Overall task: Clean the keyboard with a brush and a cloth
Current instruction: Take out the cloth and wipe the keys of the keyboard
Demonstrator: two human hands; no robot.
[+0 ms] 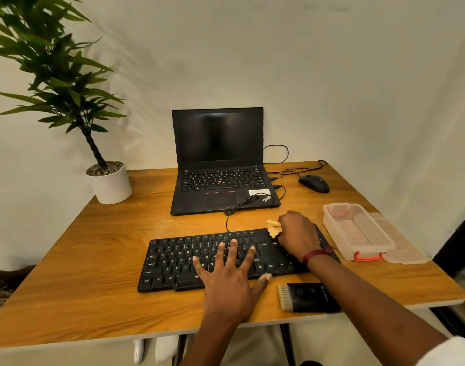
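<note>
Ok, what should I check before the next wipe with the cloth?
1. Left hand flat on keyboard, steadying it: ok.
2. Right hand grips cloth: ok.
3. Cloth touching the keyboard's far right corner: ok.
4. Cable out of the wiping path: ok, it runs off toward the laptop.
5. Brush at hand: ok, lies on the table by the keyboard's near right corner.
6. Keys free of dust: cannot tell.
</note>
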